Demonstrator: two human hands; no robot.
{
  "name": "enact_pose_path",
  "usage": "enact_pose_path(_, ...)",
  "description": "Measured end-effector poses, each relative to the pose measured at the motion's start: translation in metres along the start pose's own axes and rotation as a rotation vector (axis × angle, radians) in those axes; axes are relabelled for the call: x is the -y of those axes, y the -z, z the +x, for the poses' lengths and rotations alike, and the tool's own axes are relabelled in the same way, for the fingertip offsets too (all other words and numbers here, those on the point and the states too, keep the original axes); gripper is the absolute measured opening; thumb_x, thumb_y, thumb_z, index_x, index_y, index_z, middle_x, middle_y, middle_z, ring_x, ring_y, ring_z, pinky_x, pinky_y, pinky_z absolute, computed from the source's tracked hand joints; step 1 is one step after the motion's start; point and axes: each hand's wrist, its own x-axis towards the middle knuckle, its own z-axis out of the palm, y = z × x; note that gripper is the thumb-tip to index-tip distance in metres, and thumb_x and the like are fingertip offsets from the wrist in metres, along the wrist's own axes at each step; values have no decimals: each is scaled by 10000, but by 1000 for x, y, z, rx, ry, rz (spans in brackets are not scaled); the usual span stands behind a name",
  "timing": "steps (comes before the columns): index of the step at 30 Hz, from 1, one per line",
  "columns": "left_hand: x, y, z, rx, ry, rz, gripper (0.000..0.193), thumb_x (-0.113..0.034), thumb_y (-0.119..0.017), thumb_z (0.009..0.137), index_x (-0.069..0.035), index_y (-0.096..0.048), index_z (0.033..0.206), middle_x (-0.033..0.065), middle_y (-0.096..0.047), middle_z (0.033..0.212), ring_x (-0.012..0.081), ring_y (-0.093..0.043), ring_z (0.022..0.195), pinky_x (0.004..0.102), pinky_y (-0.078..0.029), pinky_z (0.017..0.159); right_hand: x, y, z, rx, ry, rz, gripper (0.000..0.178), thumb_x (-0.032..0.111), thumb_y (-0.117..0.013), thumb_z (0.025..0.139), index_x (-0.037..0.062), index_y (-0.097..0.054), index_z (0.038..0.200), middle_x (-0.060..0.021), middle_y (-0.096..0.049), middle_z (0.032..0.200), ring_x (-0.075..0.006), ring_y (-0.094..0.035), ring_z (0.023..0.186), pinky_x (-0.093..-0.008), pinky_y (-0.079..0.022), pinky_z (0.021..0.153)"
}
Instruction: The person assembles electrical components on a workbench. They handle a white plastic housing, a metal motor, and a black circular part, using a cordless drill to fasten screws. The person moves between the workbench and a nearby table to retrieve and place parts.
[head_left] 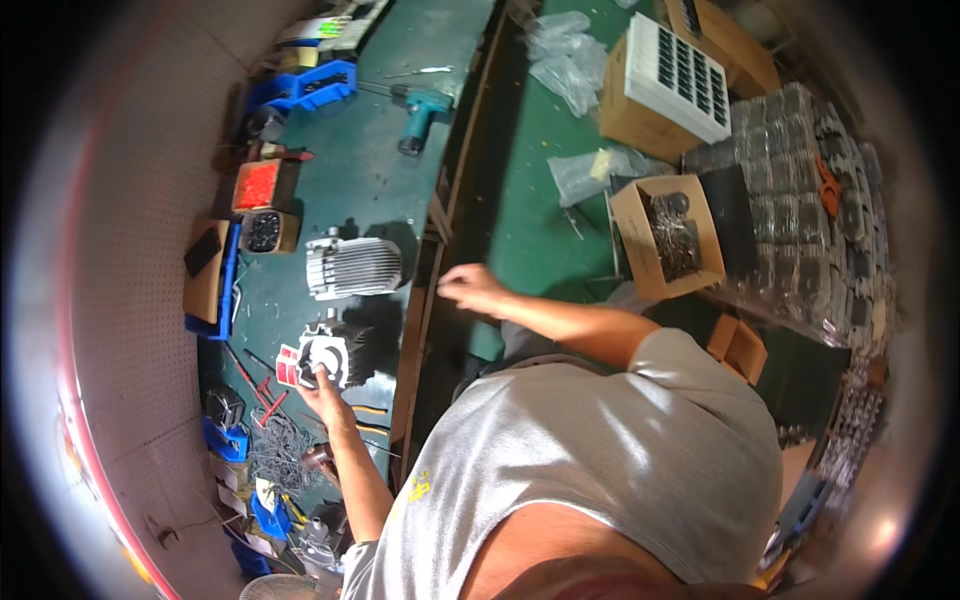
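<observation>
A finned silver motor housing (355,267) lies on the green bench to my left. Nearer to me is a second metal housing (350,352), with a pale end face and dark fins in shadow. My left hand (326,402) is at this end face, fingers closed around the edge of a sheet of red-and-white labels (288,366); its grip is partly hidden. My right hand (472,288) is raised off the bench's wooden edge, apart from both housings. Its fingers are pinched together, and anything between them is too small to make out.
A teal cordless drill (420,118) lies farther along the bench. Blue bins (318,85), a box of red parts (258,186) and red-handled tools (268,402) line the wall side. Rightward are an open carton of metal parts (668,235) and wrapped stacks (780,190).
</observation>
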Motion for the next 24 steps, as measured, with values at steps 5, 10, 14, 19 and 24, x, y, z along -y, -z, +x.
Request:
enact_pose_path(5, 8, 13, 1, -32, 81, -2, 599, -140, -682, 949, -111, -410, 1482, 91, -587, 1339, 235, -583, 1190, 408, -480, 999, -60, 85, -53, -311, -94, -54, 269, 218, -699, 855, 5, -739, 1014, -47, -645, 767, -139, -605, 624, -311, -519, 507)
enact_pose_path(10, 12, 22, 2, -20, 87, 90, 789, -116, -722, 882, -169, -329, 1563, 84, -559, 1395, 249, -562, 1232, 401, -460, 1011, -161, 150, -120, -344, -234, -552, 294, 278, -713, 818, 33, -752, 976, -81, -699, 785, -180, -671, 673, -336, -567, 601)
enact_pose_path(14, 7, 13, -2, -20, 84, 120, 880, -98, -723, 873, -172, -245, 1608, 120, -524, 1426, 258, -575, 1207, 412, -468, 1015, -233, 173, -178, -309, -382, -541, 288, 277, -713, 789, 6, -772, 865, -110, -674, 657, -225, -669, 566, -375, -549, 545)
enact_pose_path(19, -28, 2, -8, -213, -161, 100, 832, -50, -709, 905, -94, -253, 1599, 191, -326, 1569, 284, -515, 1305, 403, -486, 1056, -230, 179, -204, -337, -505, -470, 247, 250, -683, 808, 12, -730, 759, -103, -651, 634, -221, -645, 518, -369, -540, 520)
enact_pose_path(24, -85, -42, -41, -224, -538, 540, 615, -9, -706, 854, -47, -480, 1425, 119, -618, 1176, 199, -613, 1045, 350, -535, 888, -259, 214, -169, -173, -305, -471, 250, 227, -655, 861, 37, -664, 699, -85, -614, 617, -205, -589, 534, -385, -456, 510)
